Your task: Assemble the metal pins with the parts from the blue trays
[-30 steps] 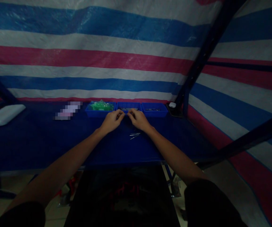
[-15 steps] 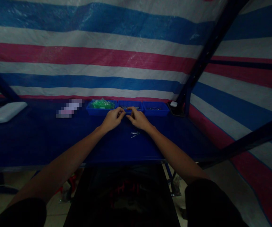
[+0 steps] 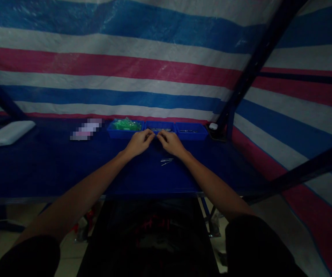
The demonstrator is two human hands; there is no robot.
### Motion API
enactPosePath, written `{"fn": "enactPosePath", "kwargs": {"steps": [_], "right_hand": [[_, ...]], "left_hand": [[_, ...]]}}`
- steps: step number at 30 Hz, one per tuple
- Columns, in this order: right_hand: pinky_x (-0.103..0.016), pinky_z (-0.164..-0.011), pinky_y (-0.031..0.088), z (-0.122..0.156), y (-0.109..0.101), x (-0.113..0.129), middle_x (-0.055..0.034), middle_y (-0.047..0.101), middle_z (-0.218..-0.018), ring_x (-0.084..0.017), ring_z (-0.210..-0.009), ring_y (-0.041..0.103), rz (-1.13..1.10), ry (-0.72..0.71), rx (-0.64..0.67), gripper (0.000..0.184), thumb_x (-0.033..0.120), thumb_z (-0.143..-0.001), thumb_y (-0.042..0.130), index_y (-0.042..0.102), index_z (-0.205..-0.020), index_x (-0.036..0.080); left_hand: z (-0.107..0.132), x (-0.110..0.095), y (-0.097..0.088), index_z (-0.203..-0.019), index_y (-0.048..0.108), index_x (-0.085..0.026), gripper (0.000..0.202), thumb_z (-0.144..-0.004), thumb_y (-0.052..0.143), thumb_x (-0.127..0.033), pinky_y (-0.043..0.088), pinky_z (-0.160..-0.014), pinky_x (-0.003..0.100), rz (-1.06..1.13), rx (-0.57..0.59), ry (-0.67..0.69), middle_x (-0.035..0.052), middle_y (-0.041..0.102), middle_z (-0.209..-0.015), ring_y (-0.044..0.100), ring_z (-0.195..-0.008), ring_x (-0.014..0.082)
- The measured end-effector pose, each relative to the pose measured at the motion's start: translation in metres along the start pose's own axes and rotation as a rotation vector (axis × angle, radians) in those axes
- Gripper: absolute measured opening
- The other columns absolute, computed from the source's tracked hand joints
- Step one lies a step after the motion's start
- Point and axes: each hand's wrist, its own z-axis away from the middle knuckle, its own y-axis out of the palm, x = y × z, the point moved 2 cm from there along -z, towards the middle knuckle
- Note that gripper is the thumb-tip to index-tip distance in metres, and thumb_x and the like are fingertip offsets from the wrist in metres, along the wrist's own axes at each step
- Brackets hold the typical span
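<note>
My left hand (image 3: 140, 142) is closed in a pinch just in front of the blue trays. Facing it, my right hand (image 3: 172, 143) has its thumb and fingertips pressed together, a small gap from the left. Whatever the fingertips hold is too small and dark to make out. Below my right hand, several thin metal pins (image 3: 166, 160) lie on the blue table (image 3: 142, 175). Behind the hands, the middle blue tray (image 3: 160, 125) contains small metal pieces, partly hidden by my fingers.
A left tray holds green pieces in clear plastic (image 3: 126, 124); the right tray (image 3: 199, 135) holds thin metal parts. A dark phone with a white case (image 3: 213, 126) on it lies at right. A white device (image 3: 8, 133) sits at left. Blue frame posts and a striped sheet (image 3: 125, 65) enclose the table.
My right fingers have closed together from a more spread pose. The thin metal piece seen between my hands earlier no longer shows clearly. The whole view has shifted slightly.
</note>
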Motion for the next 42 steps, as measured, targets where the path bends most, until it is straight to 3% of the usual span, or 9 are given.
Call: {"fn": "enactPosePath", "kwargs": {"steps": [12, 17, 21, 28, 42], "right_hand": [[-0.023, -0.059, 0.031, -0.001, 0.003, -0.003, -0.0008, 0.058, -0.066, -0.012, -0.060, 0.049, 0.041, 0.012, 0.029, 0.021, 0.030, -0.088, 0.042, 0.060, -0.083, 0.018], [-0.023, -0.057, 0.030, -0.001, 0.000, -0.004, -0.0001, 0.057, -0.065, -0.011, -0.058, 0.048, 0.034, 0.013, -0.016, 0.023, 0.030, -0.088, 0.041, 0.059, -0.080, 0.018], [-0.022, -0.057, 0.030, -0.001, -0.004, -0.004, 0.0005, 0.054, -0.062, -0.011, -0.057, 0.047, 0.012, 0.025, -0.063, 0.026, 0.031, -0.088, 0.040, 0.058, -0.074, 0.017], [-0.022, -0.056, 0.032, 0.000, -0.008, -0.002, 0.0030, 0.051, -0.058, -0.011, -0.054, 0.046, -0.067, 0.012, -0.041, 0.015, 0.029, -0.081, 0.050, 0.058, -0.086, 0.017], [-0.022, -0.054, 0.030, 0.000, -0.005, -0.005, 0.0024, 0.051, -0.058, -0.011, -0.053, 0.045, -0.025, 0.034, -0.009, 0.011, 0.024, -0.081, 0.049, 0.058, -0.082, 0.017]], "left_hand": [[-0.001, 0.005, 0.004, -0.087, 0.058, -0.016, 0.024, -0.086, 0.039, -0.030, 0.038, -0.056, 0.024, 0.001, 0.045, 0.045, 0.0007, 0.060, -0.065, 0.053, -0.056, 0.0129], [-0.003, 0.008, 0.006, -0.097, 0.056, -0.016, 0.023, -0.084, 0.040, -0.026, 0.040, -0.057, 0.024, 0.033, 0.038, 0.072, 0.0010, 0.060, -0.068, 0.055, -0.059, 0.0132], [-0.002, 0.006, 0.005, -0.092, 0.056, -0.015, 0.018, -0.082, 0.045, -0.025, 0.041, -0.060, 0.024, 0.072, 0.031, 0.065, 0.0032, 0.062, -0.072, 0.057, -0.063, 0.0135], [-0.001, 0.003, 0.003, -0.076, 0.056, -0.015, 0.024, -0.086, 0.038, -0.027, 0.038, -0.057, 0.022, 0.011, 0.096, 0.077, 0.0011, 0.062, -0.066, 0.054, -0.057, 0.0119], [0.000, 0.010, 0.009, -0.082, 0.058, -0.016, 0.025, -0.086, 0.039, -0.031, 0.036, -0.054, 0.022, 0.017, 0.120, 0.077, -0.0001, 0.060, -0.064, 0.054, -0.056, 0.0118]]}}
